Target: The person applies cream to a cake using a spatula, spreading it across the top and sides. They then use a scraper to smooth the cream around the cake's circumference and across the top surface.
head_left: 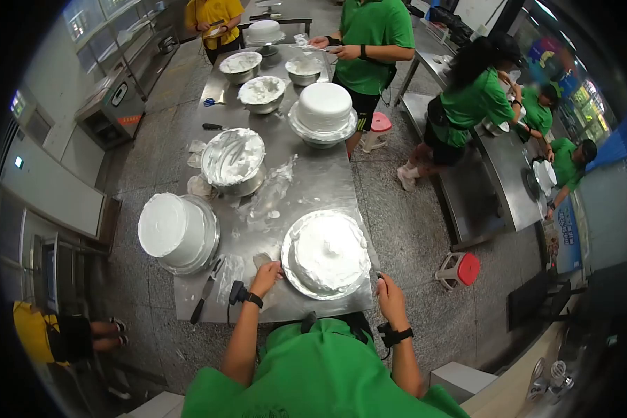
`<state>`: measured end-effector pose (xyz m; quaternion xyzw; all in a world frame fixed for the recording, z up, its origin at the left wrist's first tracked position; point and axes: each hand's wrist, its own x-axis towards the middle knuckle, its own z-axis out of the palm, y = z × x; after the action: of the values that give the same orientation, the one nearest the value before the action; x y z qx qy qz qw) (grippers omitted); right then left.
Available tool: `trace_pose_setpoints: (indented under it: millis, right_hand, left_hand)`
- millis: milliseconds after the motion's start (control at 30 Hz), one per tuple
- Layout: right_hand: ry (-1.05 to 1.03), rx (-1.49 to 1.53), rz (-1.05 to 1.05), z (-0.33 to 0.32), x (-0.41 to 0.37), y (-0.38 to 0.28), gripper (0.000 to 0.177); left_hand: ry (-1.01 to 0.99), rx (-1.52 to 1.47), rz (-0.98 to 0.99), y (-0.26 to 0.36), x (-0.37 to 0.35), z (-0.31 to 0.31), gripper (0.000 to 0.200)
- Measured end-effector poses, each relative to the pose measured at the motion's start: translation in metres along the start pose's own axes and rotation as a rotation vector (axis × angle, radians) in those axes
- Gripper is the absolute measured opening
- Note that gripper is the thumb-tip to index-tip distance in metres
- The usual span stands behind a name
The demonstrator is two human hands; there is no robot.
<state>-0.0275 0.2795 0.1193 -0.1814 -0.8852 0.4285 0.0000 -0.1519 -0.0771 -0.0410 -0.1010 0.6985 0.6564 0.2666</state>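
Observation:
In front of me a cream-covered cake (329, 254) with an uneven top sits on a round turntable (297, 288). My left hand (265, 279) has its fingers curled at the turntable's left rim. A small greyish piece (261, 259) lies just beyond those fingers. To the right of the turntable, my right hand (392, 301) is closed around a dark handle (380, 276); its other end cannot be made out. A palette knife (205, 292) with a black handle lies left of my left hand. Farther left stands a tall, smooth white cake (171, 226) on its own stand.
A bowl of white cream (234, 159) stands beyond, with several more bowls up the steel table (313, 187). Another white cake (325, 108) is near the right edge. People in green work around me. A red-topped stool (469, 269) stands on the floor at right.

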Motion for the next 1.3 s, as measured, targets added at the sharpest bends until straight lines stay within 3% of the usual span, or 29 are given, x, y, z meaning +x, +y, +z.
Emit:
trace_pose_setpoints:
  millis: [100,433,667,833,933,1033,1133,1300]
  right_hand:
    - [-0.015,-0.006,0.028,0.002,0.001,-0.003,0.032]
    - [-0.030,0.009,-0.011,0.005,0.001,0.000,0.032]
    - [-0.013,-0.173,-0.042,0.009,-0.003,-0.011,0.029]
    - [-0.031,-0.132,-0.066,0.014,-0.008,-0.012,0.029]
    - [-0.060,-0.146,-0.048,0.012,-0.012,-0.016,0.029]
    - [-0.030,-0.139,-0.082,0.013,-0.017,-0.016,0.029]
    - [-0.054,-0.152,-0.065,0.015,-0.018,-0.017,0.029]
    - [-0.055,-0.149,-0.061,0.015,-0.019,-0.017,0.030]
  left_hand:
    - [-0.017,0.019,0.132,-0.001,0.002,0.005,0.032]
    - [-0.068,0.010,0.115,0.004,-0.008,0.005,0.029]
    - [-0.082,-0.046,0.009,-0.017,-0.024,0.015,0.032]
    - [-0.188,0.004,0.123,-0.039,-0.041,0.031,0.031]
    - [-0.292,-0.040,0.000,-0.039,-0.049,0.036,0.032]
    - [-0.117,-0.307,-0.177,-0.025,-0.049,0.029,0.036]
    - [0.015,-0.506,-0.048,-0.005,-0.028,0.016,0.042]
    - [-0.060,-0.123,0.071,-0.008,0.000,0.005,0.038]
